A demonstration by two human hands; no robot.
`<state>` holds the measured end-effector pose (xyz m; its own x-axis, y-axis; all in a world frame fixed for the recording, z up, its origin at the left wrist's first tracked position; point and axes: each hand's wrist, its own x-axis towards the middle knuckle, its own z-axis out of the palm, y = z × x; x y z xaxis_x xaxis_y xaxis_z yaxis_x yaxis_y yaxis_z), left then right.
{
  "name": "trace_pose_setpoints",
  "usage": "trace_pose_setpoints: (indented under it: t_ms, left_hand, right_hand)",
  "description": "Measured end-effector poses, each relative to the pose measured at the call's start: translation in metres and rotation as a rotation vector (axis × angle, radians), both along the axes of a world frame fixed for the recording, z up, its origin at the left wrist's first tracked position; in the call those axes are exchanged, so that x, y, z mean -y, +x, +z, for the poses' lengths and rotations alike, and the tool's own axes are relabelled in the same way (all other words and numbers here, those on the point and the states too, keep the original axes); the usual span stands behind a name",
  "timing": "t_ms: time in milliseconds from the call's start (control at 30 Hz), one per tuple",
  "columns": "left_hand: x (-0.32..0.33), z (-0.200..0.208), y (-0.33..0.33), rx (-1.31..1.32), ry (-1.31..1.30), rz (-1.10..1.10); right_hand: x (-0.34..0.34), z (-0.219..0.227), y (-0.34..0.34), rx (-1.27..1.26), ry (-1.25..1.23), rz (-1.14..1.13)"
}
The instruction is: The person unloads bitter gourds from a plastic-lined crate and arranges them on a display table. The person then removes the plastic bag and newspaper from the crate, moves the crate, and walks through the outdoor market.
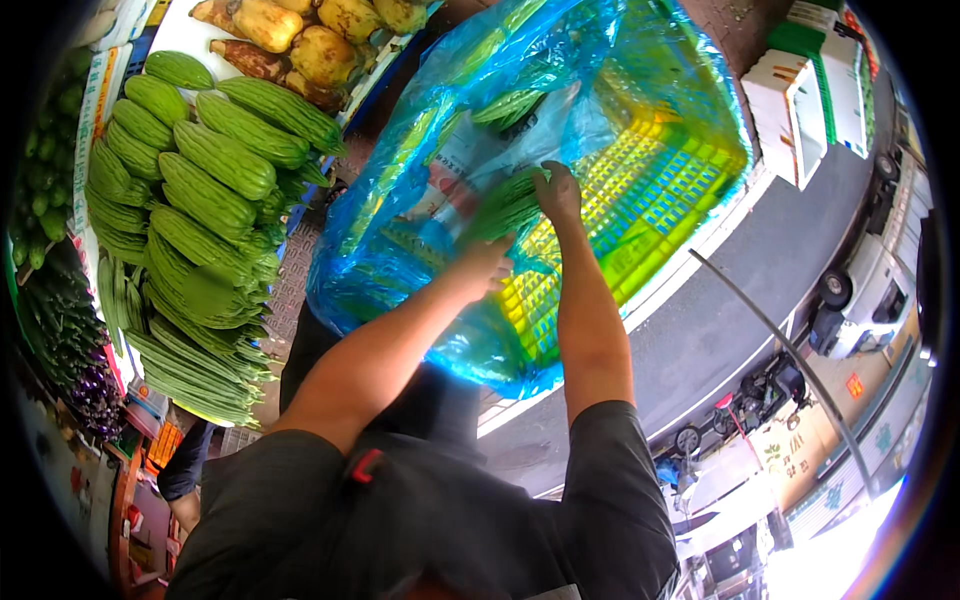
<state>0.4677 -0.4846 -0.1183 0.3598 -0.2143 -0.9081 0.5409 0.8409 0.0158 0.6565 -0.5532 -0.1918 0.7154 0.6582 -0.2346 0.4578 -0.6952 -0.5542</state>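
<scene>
A green, ridged bitter melon is held over the open crate, slightly smeared by motion. My right hand grips its right end, fingers wrapped round it. At its lower left side my left hand has its fingers curled against it; they are partly blurred. Below both hands stands a yellow-green plastic crate lined with a crinkled, see-through blue plastic bag. Deeper inside the bag, another bitter melon lies next to printed paper.
Bitter melons lie in stacked rows on a stall to the left, with long slender gourds at the near end. Brown-and-yellow root-like produce sits beyond. To the right are white foam boxes, a road and a slanting pole.
</scene>
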Motion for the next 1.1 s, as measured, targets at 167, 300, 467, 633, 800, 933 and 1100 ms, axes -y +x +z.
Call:
trace_pose_setpoints:
  t_ms: [167,300,467,633,800,933,1100]
  left_hand:
    - [0.058,-0.103,0.018,-0.217,-0.115,0.230]
    - [0.073,-0.140,0.006,-0.073,-0.137,0.561]
    - [0.090,-0.115,0.037,-0.348,-0.115,0.835]
    - [0.060,-0.088,0.010,-0.442,0.356,0.621]
    - [-0.008,0.054,0.020,-0.162,0.630,-0.131]
    - [-0.050,0.142,-0.004,0.184,0.743,-0.083]
    - [-0.089,0.183,-0.058,0.347,0.879,-0.036]
  right_hand:
    - [-0.009,-0.041,0.020,-0.121,-0.302,0.272]
    - [-0.022,-0.027,0.014,-0.118,-0.617,0.461]
    - [0.013,-0.015,0.031,-0.376,-0.645,0.487]
    - [-0.011,0.051,-0.005,-0.382,-0.646,0.460]
    - [0.038,0.158,-0.014,-0.124,-0.442,0.094]
    - [0.036,0.279,-0.035,-0.459,-0.315,-0.399]
    - [0.042,0.349,-0.066,-0.590,0.109,-0.626]
